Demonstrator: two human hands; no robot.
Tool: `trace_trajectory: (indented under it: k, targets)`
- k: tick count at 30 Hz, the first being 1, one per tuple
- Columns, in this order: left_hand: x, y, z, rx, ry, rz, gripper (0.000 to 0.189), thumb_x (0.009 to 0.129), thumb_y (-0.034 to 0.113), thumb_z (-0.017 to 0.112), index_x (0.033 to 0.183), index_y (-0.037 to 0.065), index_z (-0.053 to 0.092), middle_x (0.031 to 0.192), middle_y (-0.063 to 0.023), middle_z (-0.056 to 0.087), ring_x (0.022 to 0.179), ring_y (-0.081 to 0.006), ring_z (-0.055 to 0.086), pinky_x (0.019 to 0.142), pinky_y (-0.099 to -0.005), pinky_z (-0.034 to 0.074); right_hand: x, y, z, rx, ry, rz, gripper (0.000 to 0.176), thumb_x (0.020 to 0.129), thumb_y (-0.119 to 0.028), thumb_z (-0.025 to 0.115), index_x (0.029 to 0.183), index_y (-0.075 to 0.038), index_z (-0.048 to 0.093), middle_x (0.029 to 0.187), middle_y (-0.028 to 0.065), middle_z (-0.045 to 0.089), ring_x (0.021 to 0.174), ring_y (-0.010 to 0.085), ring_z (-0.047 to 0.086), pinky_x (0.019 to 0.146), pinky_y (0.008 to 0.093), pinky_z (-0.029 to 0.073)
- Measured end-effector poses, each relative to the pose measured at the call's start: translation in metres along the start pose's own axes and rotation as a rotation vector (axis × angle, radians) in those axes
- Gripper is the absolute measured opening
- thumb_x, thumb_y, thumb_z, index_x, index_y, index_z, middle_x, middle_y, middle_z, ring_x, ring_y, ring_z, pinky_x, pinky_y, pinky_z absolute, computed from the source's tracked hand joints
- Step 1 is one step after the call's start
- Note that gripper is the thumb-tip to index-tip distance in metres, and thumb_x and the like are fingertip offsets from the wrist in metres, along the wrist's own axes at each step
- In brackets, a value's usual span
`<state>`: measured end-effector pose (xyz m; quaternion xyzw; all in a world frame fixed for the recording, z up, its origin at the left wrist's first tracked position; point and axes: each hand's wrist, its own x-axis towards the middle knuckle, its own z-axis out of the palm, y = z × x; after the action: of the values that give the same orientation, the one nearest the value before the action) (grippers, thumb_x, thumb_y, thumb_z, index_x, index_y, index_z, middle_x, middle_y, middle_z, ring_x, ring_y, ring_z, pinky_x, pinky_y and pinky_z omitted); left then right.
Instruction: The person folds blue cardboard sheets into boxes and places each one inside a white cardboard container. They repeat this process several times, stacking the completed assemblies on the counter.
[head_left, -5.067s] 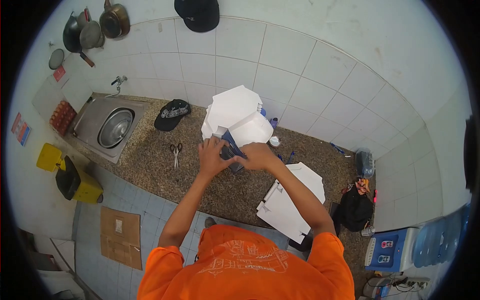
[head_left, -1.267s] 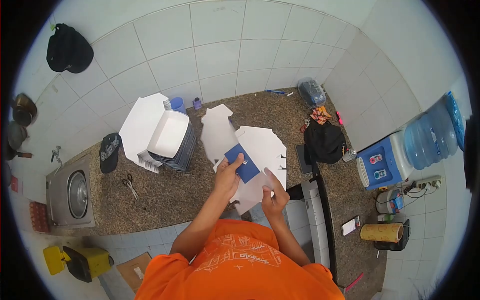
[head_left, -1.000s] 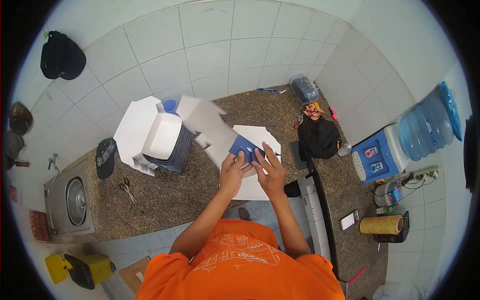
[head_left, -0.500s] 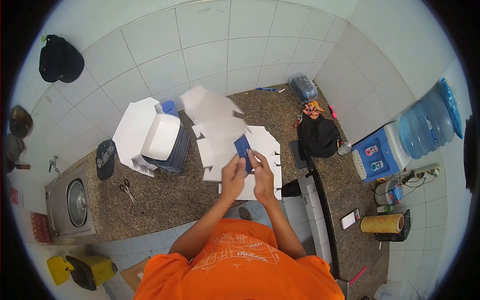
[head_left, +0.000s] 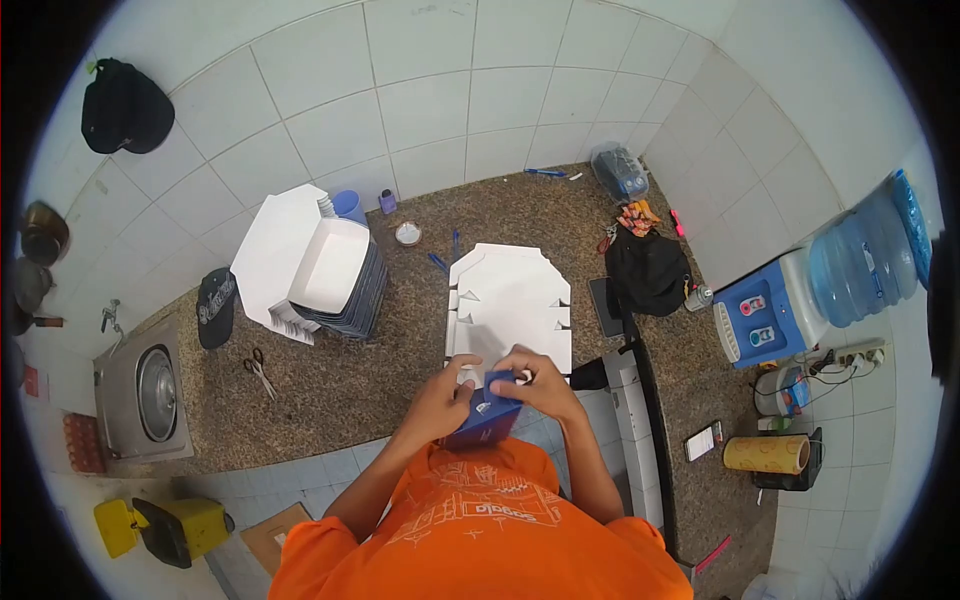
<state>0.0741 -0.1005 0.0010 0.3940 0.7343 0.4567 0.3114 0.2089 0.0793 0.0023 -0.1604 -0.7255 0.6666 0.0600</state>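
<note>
My left hand (head_left: 442, 402) and my right hand (head_left: 545, 386) hold a blue printed cardboard box piece (head_left: 488, 424) close against the orange shirt, at the counter's front edge. Both sets of fingers are bent round its upper edge, where a blue flap is folded. Just beyond my hands lies a pile of flat white cardboard blanks (head_left: 510, 285) with notched sides. To the left, a stack of folded box trays (head_left: 333, 265), white inside and blue outside, leans against white cardboard pieces (head_left: 275, 250).
Scissors (head_left: 260, 374) and a dark cap (head_left: 215, 308) lie left on the granite counter (head_left: 320, 410), near the sink (head_left: 155, 395). A blue cup (head_left: 348, 206), a small round container (head_left: 408, 234) and pens stand behind. To the right are a black bag (head_left: 648, 270) and a water dispenser (head_left: 765, 312).
The cardboard piece has come down and toward my body; its blue side now shows. My hands have moved lower and apart. The round container and pens behind it are uncovered.
</note>
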Motion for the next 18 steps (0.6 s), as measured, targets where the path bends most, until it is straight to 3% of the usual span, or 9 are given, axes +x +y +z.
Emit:
trace_trajectory:
  k: [2,4,6,8,9,12,14,16,18]
  targets:
    - [0.002,0.006,-0.01,-0.041,0.006,-0.048,0.042,0.099,0.007,0.055,0.141,0.012,0.05,0.078,-0.0205,0.068,0.071,-0.0301,0.069,0.067,-0.0395,0.05,0.003,0.004,0.008,0.044,0.156,0.042,0.017,0.087,-0.017,0.081,0.101,-0.007,0.078,0.09,0.0017,0.058,0.078,0.0139,0.054,0.07,0.0293,0.044]
    - [0.003,0.011,-0.012,-0.083,0.005,-0.096,0.042,0.099,0.007,0.054,0.141,0.011,0.05,0.074,-0.0192,0.066,0.067,-0.0298,0.068,0.064,-0.0401,0.048,0.003,-0.003,0.012,-0.235,0.065,-0.157,0.019,0.088,-0.017,0.081,0.103,-0.006,0.077,0.089,0.0027,0.057,0.079,0.0118,0.054,0.064,0.0291,0.046]
    - [0.002,0.009,-0.009,-0.076,0.106,0.009,0.042,0.099,0.006,0.053,0.141,0.011,0.048,0.069,-0.0166,0.063,0.062,-0.0284,0.066,0.061,-0.0401,0.046,0.002,-0.014,0.014,-0.185,-0.101,-0.073,0.035,0.086,-0.027,0.084,0.113,-0.008,0.074,0.097,0.0056,0.058,0.086,0.0177,0.058,0.071,0.0319,0.049]
    - [0.005,0.02,-0.018,-0.096,0.129,-0.041,0.042,0.1,0.009,0.055,0.142,0.011,0.048,0.07,-0.0151,0.064,0.063,-0.0269,0.066,0.06,-0.0387,0.046,0.001,-0.04,0.024,-0.611,-0.005,-0.437,0.053,0.085,-0.044,0.08,0.123,-0.009,0.069,0.112,0.0088,0.058,0.101,0.0267,0.06,0.076,0.0374,0.051]
    - [0.009,0.025,-0.023,-0.116,0.151,-0.086,0.042,0.101,0.011,0.057,0.142,0.011,0.048,0.071,-0.0135,0.066,0.064,-0.0253,0.067,0.06,-0.0373,0.047,0.0,-0.048,0.034,-0.763,-0.003,-0.403,0.069,0.081,-0.055,0.079,0.126,-0.005,0.065,0.119,0.0091,0.055,0.113,0.0313,0.056,0.08,0.041,0.052]
    - [0.015,0.025,-0.044,-0.269,-0.007,-0.038,0.045,0.101,0.021,0.063,0.144,0.014,0.049,0.085,-0.0129,0.07,0.072,-0.0231,0.07,0.063,-0.035,0.05,0.001,-0.056,0.035,-0.822,-0.064,-0.292,0.068,0.082,-0.052,0.079,0.125,-0.001,0.063,0.114,0.0111,0.058,0.111,0.0332,0.059,0.085,0.0415,0.053]
    - [0.019,-0.004,-0.088,-0.234,-0.139,-0.153,0.054,0.101,0.031,0.067,0.147,0.011,0.047,0.103,-0.0149,0.072,0.085,-0.0206,0.072,0.072,-0.034,0.056,0.0,-0.046,0.015,-0.728,0.025,-0.243,0.065,0.087,-0.049,0.076,0.128,-0.001,0.061,0.113,0.0133,0.06,0.111,0.0347,0.059,0.087,0.0419,0.053]
    - [0.021,-0.038,-0.112,-0.853,-0.286,-0.078,0.059,0.1,0.037,0.067,0.146,0.005,0.047,0.111,-0.0167,0.071,0.093,-0.0171,0.071,0.079,-0.0337,0.06,-0.001,-0.026,-0.003,-0.626,0.104,-0.197,0.062,0.092,-0.046,0.072,0.132,0.0,0.059,0.112,0.0154,0.062,0.11,0.0361,0.06,0.089,0.0424,0.053]
    - [0.015,-0.062,-0.1,-0.953,-0.274,-0.014,0.059,0.1,0.035,0.068,0.145,0.003,0.048,0.111,-0.0153,0.071,0.093,-0.016,0.071,0.08,-0.0334,0.06,0.003,-0.001,-0.011,-0.119,0.384,-0.254,0.053,0.103,-0.036,0.061,0.138,0.003,0.053,0.114,0.022,0.064,0.11,0.0407,0.06,0.096,0.0445,0.05]
